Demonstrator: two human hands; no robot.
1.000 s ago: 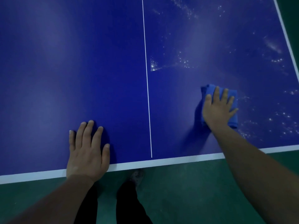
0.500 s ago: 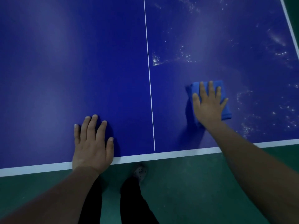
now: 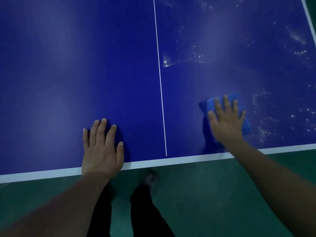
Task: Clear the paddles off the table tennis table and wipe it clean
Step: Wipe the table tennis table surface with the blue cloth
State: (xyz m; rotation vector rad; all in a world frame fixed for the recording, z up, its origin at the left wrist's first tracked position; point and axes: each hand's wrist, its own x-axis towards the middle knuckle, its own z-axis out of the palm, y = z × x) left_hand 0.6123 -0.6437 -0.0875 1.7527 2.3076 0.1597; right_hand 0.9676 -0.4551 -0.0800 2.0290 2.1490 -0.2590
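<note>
The dark blue table tennis table [image 3: 68, 74] fills the upper view, with a white centre line [image 3: 159, 82] and a white near edge. My right hand [image 3: 226, 121] lies flat with spread fingers on a folded blue cloth [image 3: 246, 124], pressing it onto the right half close to the near edge. My left hand [image 3: 102, 147] rests flat on the left half, its heel over the white edge line. White wet specks and smears [image 3: 198, 57] cover the right half beyond and to the right of the cloth. No paddles are in view.
Green floor [image 3: 205, 194] lies below the table's near edge. My legs in dark trousers and one shoe [image 3: 150, 179] stand between my arms. The table's right side edge [image 3: 309, 19] shows at the upper right.
My right hand has slid the cloth to the left and then nearer to the table's near edge. My left hand has stayed flat in the same spot.
</note>
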